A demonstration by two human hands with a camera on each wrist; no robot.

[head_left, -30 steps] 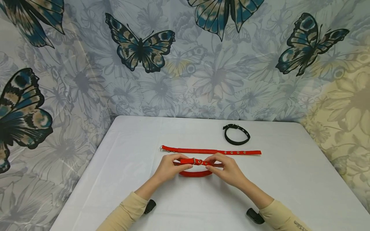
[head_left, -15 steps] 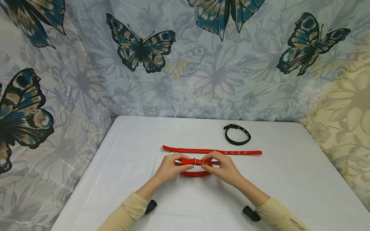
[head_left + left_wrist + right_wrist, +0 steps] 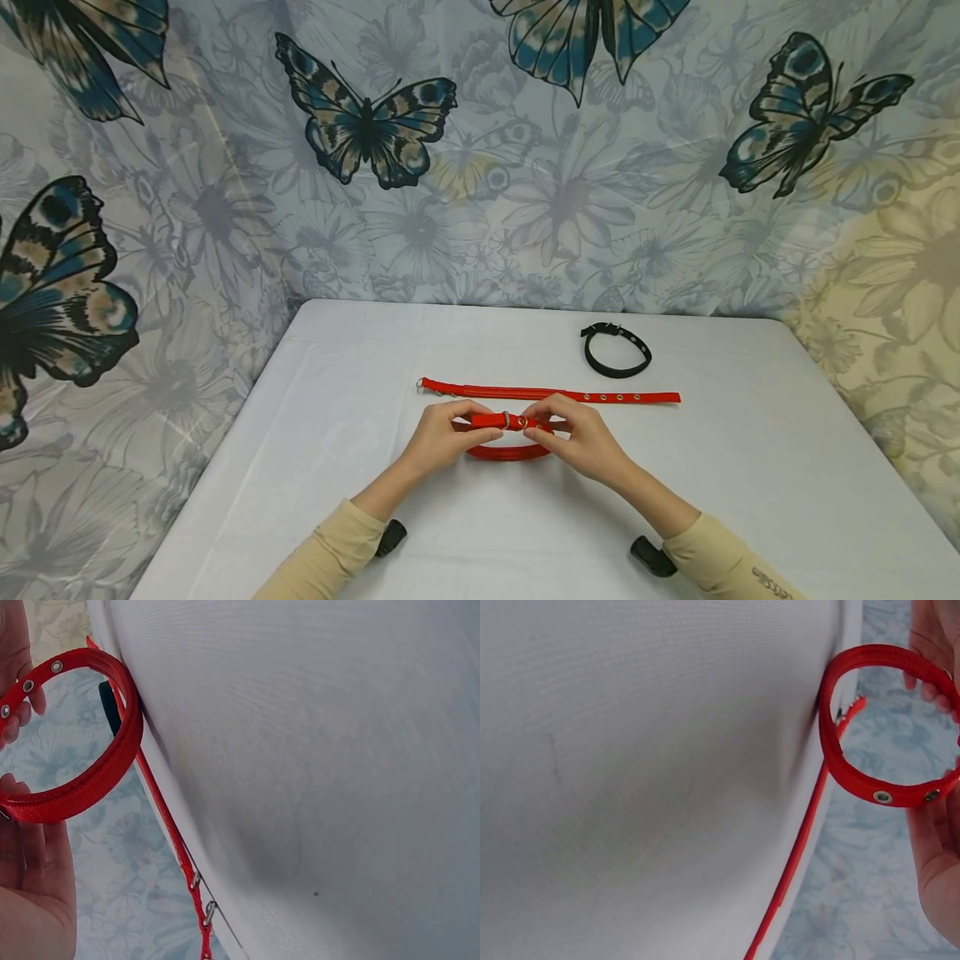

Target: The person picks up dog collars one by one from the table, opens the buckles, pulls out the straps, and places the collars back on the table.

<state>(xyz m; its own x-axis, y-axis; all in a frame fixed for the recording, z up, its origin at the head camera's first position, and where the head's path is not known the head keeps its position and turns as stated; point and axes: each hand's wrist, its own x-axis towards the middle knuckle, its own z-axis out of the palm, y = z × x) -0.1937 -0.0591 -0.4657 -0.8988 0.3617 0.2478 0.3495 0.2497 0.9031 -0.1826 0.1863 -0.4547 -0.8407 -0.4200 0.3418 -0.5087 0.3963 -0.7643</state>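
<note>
In the head view a red collar (image 3: 508,453), bent into a loop, is held above the white table. My left hand (image 3: 438,440) pinches it between thumb and fingers on the left, by the buckle and metal ring. On the right side my right hand (image 3: 581,437) pinches the eyeleted part of the strap. Both wrist views show the round loop from its side: the collar (image 3: 112,769) with metal eyelets near the right fingers, and the same collar (image 3: 832,727) close to the tabletop. The fingers partly cover the buckle area.
Behind the hands a second red collar (image 3: 622,397) lies stretched out straight on the white table (image 3: 360,342). Farther back to the right is a black collar (image 3: 617,372), closed in a loop. A butterfly-print cloth (image 3: 562,200) hangs behind the table.
My right hand has slid a little to the left, nearer the buckle, then held almost still. The left hand keeps its grip, and the other collars have not moved.
</note>
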